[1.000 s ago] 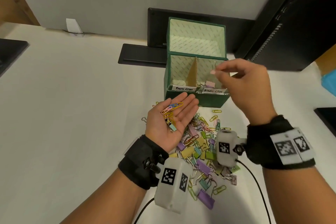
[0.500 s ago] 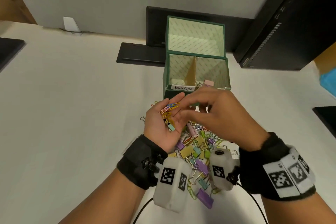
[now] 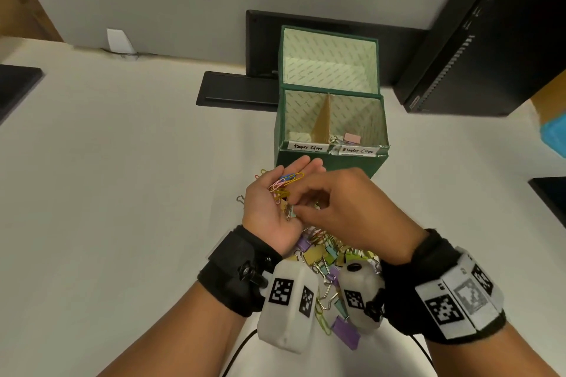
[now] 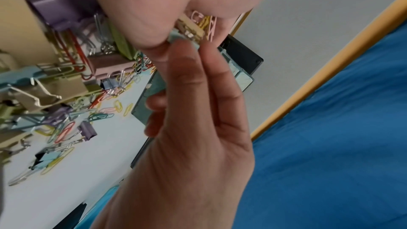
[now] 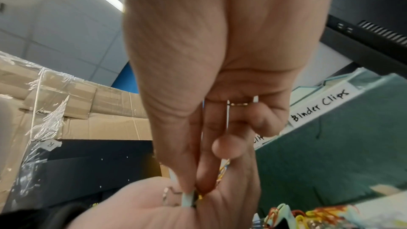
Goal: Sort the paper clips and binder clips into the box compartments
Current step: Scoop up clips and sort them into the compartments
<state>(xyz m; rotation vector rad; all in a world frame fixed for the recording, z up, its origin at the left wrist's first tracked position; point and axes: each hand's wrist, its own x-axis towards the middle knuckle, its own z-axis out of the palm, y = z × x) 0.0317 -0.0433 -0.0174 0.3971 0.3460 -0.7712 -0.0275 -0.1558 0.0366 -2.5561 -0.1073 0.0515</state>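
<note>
My left hand (image 3: 271,208) lies palm up in front of the green box (image 3: 330,164), fingers relaxed. Several coloured paper clips (image 3: 286,182) and small binder clips rest on the palm. My right hand (image 3: 298,215) reaches over it, and its thumb and forefinger pinch a light blue binder clip (image 3: 292,214) lying on that palm. The same light blue binder clip (image 5: 188,199) shows in the right wrist view and, at the fingertips, as the blue clip (image 4: 185,38) in the left wrist view. In the compartment labelled Binder Clips lies a pink binder clip (image 3: 352,138).
A mixed pile of clips (image 3: 324,257) covers the table under both wrists. The box's open lid (image 3: 329,58) stands behind it. A black monitor base (image 3: 235,89) and a dark computer case (image 3: 477,40) are at the back.
My right hand came back from over the Binder Clips compartment to my left palm and now pinches the light blue binder clip. The left hand stayed in place.
</note>
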